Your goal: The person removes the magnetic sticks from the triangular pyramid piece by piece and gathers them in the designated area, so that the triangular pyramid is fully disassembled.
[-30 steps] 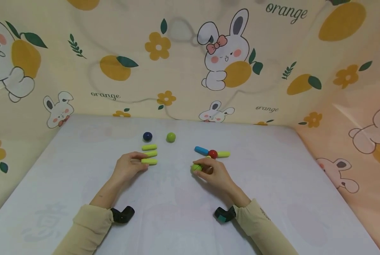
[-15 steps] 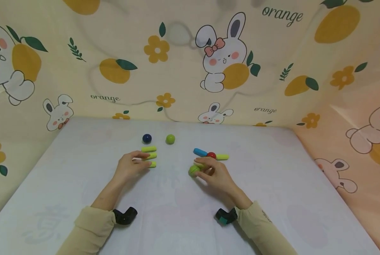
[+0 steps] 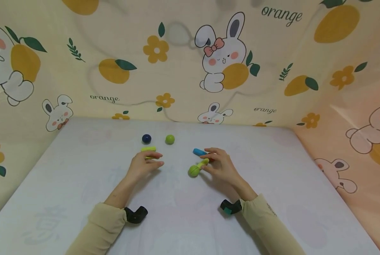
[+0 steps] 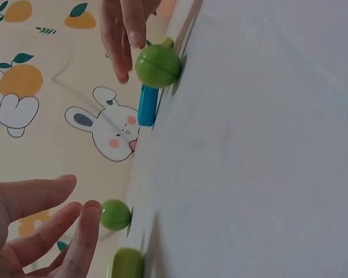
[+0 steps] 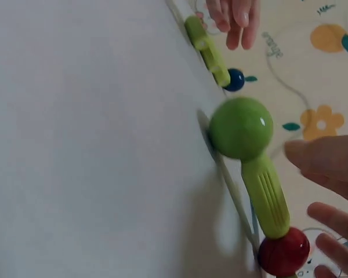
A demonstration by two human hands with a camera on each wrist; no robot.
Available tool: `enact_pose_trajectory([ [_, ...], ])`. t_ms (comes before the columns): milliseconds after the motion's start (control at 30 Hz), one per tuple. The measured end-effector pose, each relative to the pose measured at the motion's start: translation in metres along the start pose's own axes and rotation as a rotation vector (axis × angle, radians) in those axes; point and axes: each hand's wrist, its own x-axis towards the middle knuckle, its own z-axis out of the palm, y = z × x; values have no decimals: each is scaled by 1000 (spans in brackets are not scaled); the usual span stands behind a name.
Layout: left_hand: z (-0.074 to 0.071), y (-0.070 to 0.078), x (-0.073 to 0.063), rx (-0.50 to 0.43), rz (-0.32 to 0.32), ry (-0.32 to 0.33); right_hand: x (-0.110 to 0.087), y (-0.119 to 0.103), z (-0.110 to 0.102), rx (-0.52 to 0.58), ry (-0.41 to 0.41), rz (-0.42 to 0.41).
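Green stick (image 5: 267, 200): lies between the green ball (image 5: 242, 128) and the red ball (image 5: 284, 252); both ends look joined.
Piece location: on the white tabletop (image 3: 177, 219), right of centre in the head view, just beside the right hand (image 3: 222, 166).
Blue stick (image 3: 199, 152): at the far side of the piece; its inner end runs behind the fingers in the head view, so its join cannot be confirmed.
Work done: judged partial; a ball-and-stick piece is connected at least from green ball to red ball.
Work left: the navy ball (image 3: 147, 139) and second green ball (image 3: 170, 139) sit apart at the back, unattached. Loose sticks (image 3: 148, 149) lie in front of the navy ball, partly hidden by the left hand (image 3: 142, 168); exact count not certain.
Right hand pose: reaches in from the right, thumb near the green stick, fingers extended over the red ball's area.
Right hand grip: none; the right wrist view shows fingers spread, with a gap to the green stick.
Left hand pose: raised over the loose sticks, fingers and thumb pointing towards the middle.
Left hand grip: nothing seen held; fingers extended and parted.
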Motion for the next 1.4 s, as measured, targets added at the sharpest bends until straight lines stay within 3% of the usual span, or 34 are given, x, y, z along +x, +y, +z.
enact_pose_trajectory([
  [300,20,3,2,6,22,-25,11,10,-10,41,-187,96],
  [633,31,9,1,-3,6,-61,10,14,-8,45,-214,114],
  [867,40,8,3,16,30,-86,3,9,-6,-41,-186,174],
  [1400,53,6,4,29,73,-113,-10,-13,12,18,-70,300],
])
